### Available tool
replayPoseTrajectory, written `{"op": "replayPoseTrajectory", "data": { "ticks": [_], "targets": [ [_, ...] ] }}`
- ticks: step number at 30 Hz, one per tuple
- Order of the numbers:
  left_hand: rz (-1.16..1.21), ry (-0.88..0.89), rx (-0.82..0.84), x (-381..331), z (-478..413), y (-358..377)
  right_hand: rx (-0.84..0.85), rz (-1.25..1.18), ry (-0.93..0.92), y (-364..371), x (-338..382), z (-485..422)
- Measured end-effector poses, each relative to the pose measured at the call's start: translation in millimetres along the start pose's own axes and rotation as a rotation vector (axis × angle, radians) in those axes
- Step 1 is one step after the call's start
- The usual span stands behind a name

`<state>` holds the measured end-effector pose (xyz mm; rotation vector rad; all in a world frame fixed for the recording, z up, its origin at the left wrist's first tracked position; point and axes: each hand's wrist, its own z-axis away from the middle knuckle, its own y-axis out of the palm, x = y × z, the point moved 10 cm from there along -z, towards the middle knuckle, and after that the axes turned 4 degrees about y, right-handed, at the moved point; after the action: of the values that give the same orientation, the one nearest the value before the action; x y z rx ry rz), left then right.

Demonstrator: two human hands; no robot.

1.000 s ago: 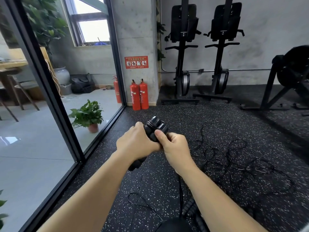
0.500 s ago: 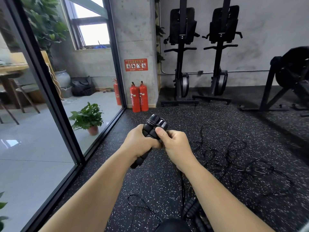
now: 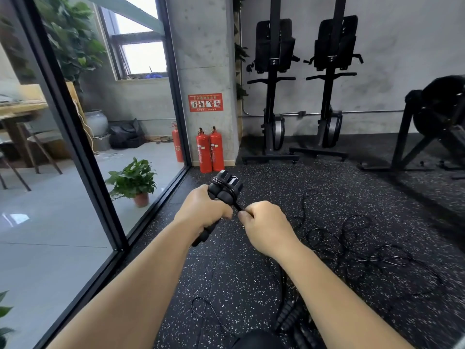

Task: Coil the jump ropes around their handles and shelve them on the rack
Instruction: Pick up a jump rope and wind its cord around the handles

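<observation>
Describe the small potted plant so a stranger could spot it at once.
Start at the glass wall on the left; behind it lies a pale tiled floor. The small potted plant stands there near the black frame, low and bushy in a reddish pot, unlike the tall leafy plant further back.

The left hand (image 3: 201, 210) grips two black handles (image 3: 225, 186) bundled together — the right hand (image 3: 264, 226) pinches the rope (image 3: 236, 205) at their four o'clock — tangled ropes (image 3: 364, 248) lie beyond.
</observation>
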<state>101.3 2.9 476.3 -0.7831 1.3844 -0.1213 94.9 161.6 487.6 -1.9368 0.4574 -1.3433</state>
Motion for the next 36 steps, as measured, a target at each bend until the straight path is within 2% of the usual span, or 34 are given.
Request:
{"op": "replayPoseTrajectory", "data": {
  "ticks": [4, 9, 14, 20, 23, 27, 36],
  "targets": [
    [-0.392, 0.039, -0.099, -9, 7, -22, -0.031, 0.175, -0.071, -19, 29, 7],
    [-0.778, 0.224, -0.176, -45, 24, -25, -0.098, 0.268, -0.146, -42, 58, -1],
    [-0.978, 0.415, -0.124, -75, 45, -13, -0.162, 0.372, -0.298, -60, 84, -14],
    [-1.141, 0.637, 0.028, -95, 70, 9, -0.137, 0.441, -0.453, -63, 94, -26],
    [-1.141, 0.724, 0.103, -99, 74, 14, -0.117, 0.328, -0.413, -64, 82, -31],
    [-1.075, 0.757, 0.199, -95, 77, 15, -0.093, 0.168, -0.338, -61, 66, -37],
    [-0.907, 0.921, 0.177, -103, 87, 14, 0.071, -0.477, -0.085, -42, 16, -45]
  ]
}}
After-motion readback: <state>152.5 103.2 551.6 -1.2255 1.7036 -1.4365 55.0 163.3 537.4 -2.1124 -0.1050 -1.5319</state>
